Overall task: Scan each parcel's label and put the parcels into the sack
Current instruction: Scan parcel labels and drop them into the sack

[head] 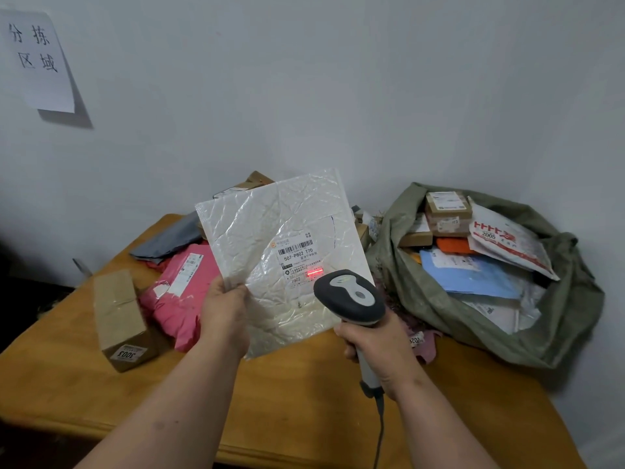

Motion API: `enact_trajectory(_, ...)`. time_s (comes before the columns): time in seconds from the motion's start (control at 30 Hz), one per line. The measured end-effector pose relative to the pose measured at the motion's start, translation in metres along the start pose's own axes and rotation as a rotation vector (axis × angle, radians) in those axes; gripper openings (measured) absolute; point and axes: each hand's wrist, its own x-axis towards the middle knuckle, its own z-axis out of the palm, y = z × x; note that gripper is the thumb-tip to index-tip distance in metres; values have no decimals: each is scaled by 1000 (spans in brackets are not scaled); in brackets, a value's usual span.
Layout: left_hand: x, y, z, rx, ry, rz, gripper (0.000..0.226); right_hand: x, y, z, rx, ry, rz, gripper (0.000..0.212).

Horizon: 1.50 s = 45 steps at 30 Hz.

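The left hand (225, 311) pinches the lower left edge of a white mailer (287, 252), holding it raised and tilted above the counter (291, 394). The right hand (373, 346) is clenched around the handle of a scanner (350, 297), its head just below and to the right of the mailer's label (297, 260). A red scan line (315, 273) lies on the lower part of the label, just above the scanner head. To the right of the right grip, an open green sack (439, 299) rests on the counter, containing several parcels. To the left of the left grip lie a pink parcel (179, 296) and a box (118, 319); a grey parcel (169, 240) lies beyond them
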Motion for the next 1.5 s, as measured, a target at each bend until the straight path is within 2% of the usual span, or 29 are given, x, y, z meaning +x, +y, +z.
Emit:
enact_trajectory(0.37, -4, 1, 7, -3, -10, 1, 30, 4, 3, -2, -21, -24, -12, 13)
enact_trajectory(0.47, -2, 0, 7, 1, -37, -17, 31, 5, 4, -3, -18, 20, 4, 10)
enact_trajectory(0.57, 2, -2, 10, -25, -44, -50, 30, 8, 6, -6, -2, 157, 38, 7)
enact_trajectory(0.67, 9, -1, 16, -54, -43, -100, 31, 13, 10, -13, 127, 312, 120, 19)
enact_trajectory(0.83, 22, -7, 35, -58, -106, -178, 29, 11, 17, -21, 439, 303, 276, 37)
enact_trajectory(0.93, 21, -16, 54, 70, -217, -136, 30, 8, 23, -24, 553, 314, 264, 50)
enact_trajectory(1.1, -2, -21, 116, 340, -469, -6, 29, 21, 44, -58, 664, 588, 255, 43)
enact_trajectory(1.3, -34, -24, 235, 312, -876, 184, 52, 65, 44, -138, 818, 774, 207, 70)
enact_trajectory(1.37, -39, -34, 278, 355, -927, 282, 64, 84, 43, -179, 850, 790, 175, 61)
enact_trajectory(1.43, -45, -44, 322, 388, -977, 267, 81, 103, 43, -221, 882, 806, 162, 50)
enact_trajectory(1.5, -46, -58, 363, 486, -996, 281, 89, 123, 45, -261, 870, 818, 188, 38)
